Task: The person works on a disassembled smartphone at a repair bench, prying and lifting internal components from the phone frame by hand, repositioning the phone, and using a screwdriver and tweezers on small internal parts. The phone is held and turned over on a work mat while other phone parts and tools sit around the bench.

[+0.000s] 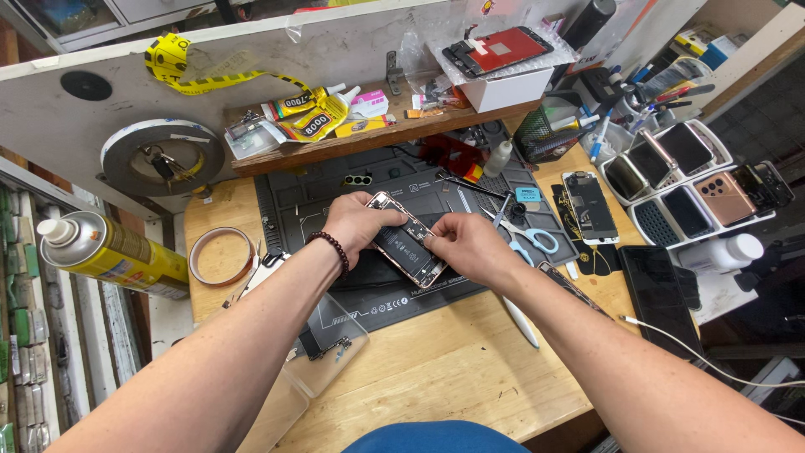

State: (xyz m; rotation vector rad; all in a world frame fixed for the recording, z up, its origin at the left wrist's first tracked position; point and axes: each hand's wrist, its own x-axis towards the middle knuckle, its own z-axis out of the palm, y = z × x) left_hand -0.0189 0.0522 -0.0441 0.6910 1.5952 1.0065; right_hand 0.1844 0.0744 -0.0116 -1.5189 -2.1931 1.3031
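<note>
An opened smartphone (406,241), back off and its dark battery and small parts showing inside a pale metal frame, lies slantwise on a dark grey rubber repair mat (335,193) at the middle of the wooden desk (444,369). The left hand (359,225), with a dark bead bracelet (333,250) on the wrist, is curled over the phone's upper end and holds it down. The right hand (466,243) grips the lower right edge, fingers pinched narrow against the frame.

Just right of the right hand lie scissors with light blue handles (532,238), and beyond them a second opened phone (590,206) on the desk. A white plastic tray (671,180) farther right holds several phones on their sides and flat, one with a rose-brown back.

On the raised wooden shelf (369,138) behind the mat lie yellow glue tubes with red and black print (310,117) and a small pink-and-white packet (369,102). A white box (507,84) carries a red-backed screen part in clear wrap. At far left lies a yellow spray can with a white cap (109,250); near it a roll of amber tape (220,256) rests flat on the desk. A clear plastic lid (331,348) sits at the mat's lower left corner.
</note>
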